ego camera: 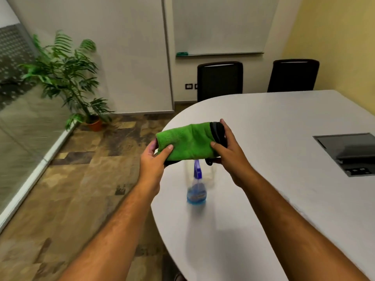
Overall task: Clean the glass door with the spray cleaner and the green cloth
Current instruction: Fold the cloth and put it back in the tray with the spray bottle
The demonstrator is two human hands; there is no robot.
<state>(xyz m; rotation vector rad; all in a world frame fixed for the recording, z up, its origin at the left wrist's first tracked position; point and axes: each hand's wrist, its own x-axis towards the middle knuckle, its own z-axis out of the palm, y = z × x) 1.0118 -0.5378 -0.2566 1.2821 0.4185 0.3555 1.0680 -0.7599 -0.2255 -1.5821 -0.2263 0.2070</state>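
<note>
A folded green cloth with a dark grey edge is held above the rounded end of the white table. My left hand grips its left end and my right hand grips its right end by the dark border. Below the cloth, a clear spray bottle with blue liquid and a blue-purple trigger stands upright on the table, blurred. A glass wall with a white bottom frame runs along the left side.
A potted green plant stands on the stone-tiled floor by the glass. Two black chairs sit behind the table under a whiteboard. A dark cable hatch is set in the tabletop at right.
</note>
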